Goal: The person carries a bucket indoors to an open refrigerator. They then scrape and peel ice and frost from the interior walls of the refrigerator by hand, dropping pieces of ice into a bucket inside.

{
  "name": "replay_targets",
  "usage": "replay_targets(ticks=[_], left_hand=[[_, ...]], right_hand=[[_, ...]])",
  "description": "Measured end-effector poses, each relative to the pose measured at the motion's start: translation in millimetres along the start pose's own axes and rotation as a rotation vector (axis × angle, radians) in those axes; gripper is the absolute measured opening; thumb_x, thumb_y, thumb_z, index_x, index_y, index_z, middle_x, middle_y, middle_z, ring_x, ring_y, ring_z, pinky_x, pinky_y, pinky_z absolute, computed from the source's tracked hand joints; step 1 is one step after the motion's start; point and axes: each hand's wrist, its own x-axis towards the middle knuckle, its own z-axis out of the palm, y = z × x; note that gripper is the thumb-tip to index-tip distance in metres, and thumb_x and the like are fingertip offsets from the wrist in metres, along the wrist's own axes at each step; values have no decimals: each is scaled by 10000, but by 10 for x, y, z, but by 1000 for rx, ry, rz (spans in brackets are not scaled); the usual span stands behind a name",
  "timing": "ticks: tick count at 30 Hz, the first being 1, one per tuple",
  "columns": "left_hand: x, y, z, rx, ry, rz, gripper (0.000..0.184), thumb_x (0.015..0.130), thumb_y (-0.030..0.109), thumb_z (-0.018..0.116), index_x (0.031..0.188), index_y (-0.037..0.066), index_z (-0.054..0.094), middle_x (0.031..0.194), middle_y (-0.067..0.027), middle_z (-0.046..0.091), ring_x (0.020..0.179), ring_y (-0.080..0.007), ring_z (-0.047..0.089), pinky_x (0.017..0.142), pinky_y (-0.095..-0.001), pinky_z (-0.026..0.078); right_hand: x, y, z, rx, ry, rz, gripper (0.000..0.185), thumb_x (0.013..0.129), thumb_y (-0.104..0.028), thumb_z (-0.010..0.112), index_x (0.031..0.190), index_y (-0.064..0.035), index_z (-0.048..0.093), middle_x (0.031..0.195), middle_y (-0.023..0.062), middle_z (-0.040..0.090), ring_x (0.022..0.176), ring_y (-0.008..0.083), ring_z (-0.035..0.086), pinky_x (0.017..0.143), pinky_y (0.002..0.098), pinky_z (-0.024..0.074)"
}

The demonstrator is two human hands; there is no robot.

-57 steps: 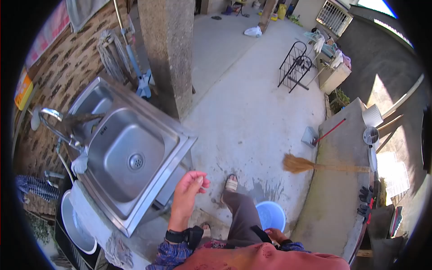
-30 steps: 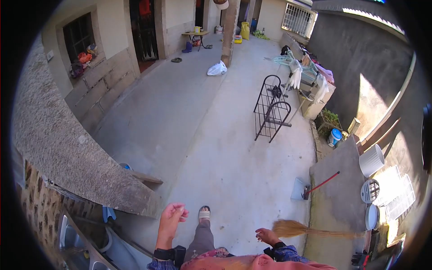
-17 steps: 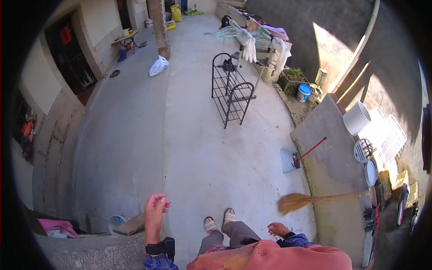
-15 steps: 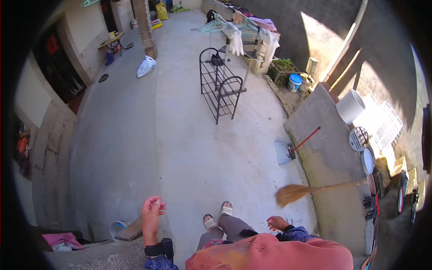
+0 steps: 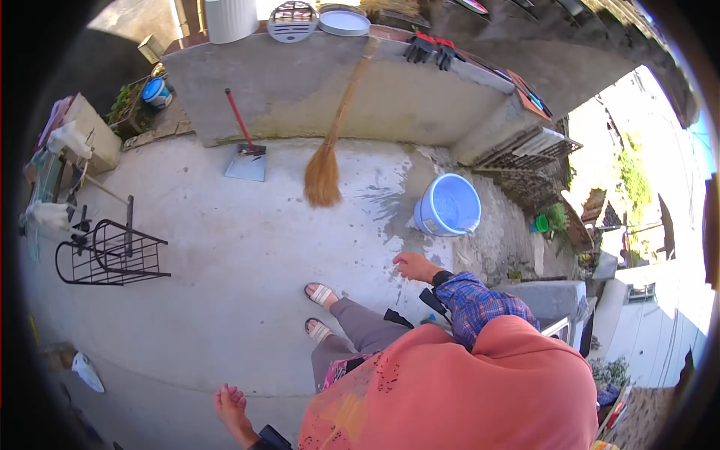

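Observation:
My left hand is low in the view, over the concrete floor, its fingers loosely bent and a little apart. It holds nothing. My right hand is near the middle, with its fingers half curled and no object in them. The nearest thing to it is a light blue bucket, upright on wet concrete and apart from the hand. A straw broom leans against the low wall, bristles down. To its left a dustpan with a red handle rests on the floor.
On the wall top are a white basket, a slotted round lid, a white basin and dark gloves. A black wire rack stands left. A white bag lies lower left.
The view has swung right towards the low wall, and the blue bucket is back in sight. The rack now appears far left. My right hand reaches out farther from my body; both hands remain empty.

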Motion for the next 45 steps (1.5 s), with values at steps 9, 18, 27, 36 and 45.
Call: replay_targets(ticks=[9, 18, 27, 36, 45], left_hand=[[350, 1269, 1846, 269, -434, 360, 196, 903, 254, 533, 990, 80, 555, 826, -11, 578, 727, -90, 541, 617, -220, 425], [-538, 734, 3869, 447, -698, 124, 198, 909, 221, 519, 1016, 58, 552, 831, -34, 587, 729, -122, 572, 612, -244, 457], [-770, 885, 4880, 672, -684, 48, 202, 906, 210, 515, 1023, 49, 557, 843, -46, 591, 754, -125, 571, 628, -247, 461], [-204, 898, 5576, 1008, -716, 49, 210, 911, 215, 507, 1010, 34, 545, 839, -52, 592, 756, -128, 573, 637, -249, 456], [-347, 552, 5564, 1146, -494, -218, 338, 909, 294, 527, 1127, 36, 528, 929, -66, 598, 855, -150, 579, 747, -286, 484]], right_hand=[[-1473, 2716, 312, -316, 3, 390, 228, 756, -161, 571, 938, -50, 653, 813, 120, 644, 659, 221, 640, 584, 332, 540], [-614, 3226, -74, 562, 114, 202, 269, 786, -166, 565, 1027, -61, 619, 789, 99, 621, 704, 191, 615, 587, 349, 504], [753, 2876, -1196, 216, 391, 236, 376, 760, -183, 599, 1113, -56, 574, 1121, 163, 578, 1075, 326, 516, 909, 398, 420], [1357, 3515, -989, 275, 591, 407, 376, 756, -176, 593, 1112, -58, 583, 1146, 188, 559, 1120, 353, 484, 954, 407, 391], [2074, 4844, -798, 542, 543, 665, 370, 760, -131, 563, 1113, -22, 580, 1098, 218, 590, 1039, 361, 553, 900, 380, 437]])
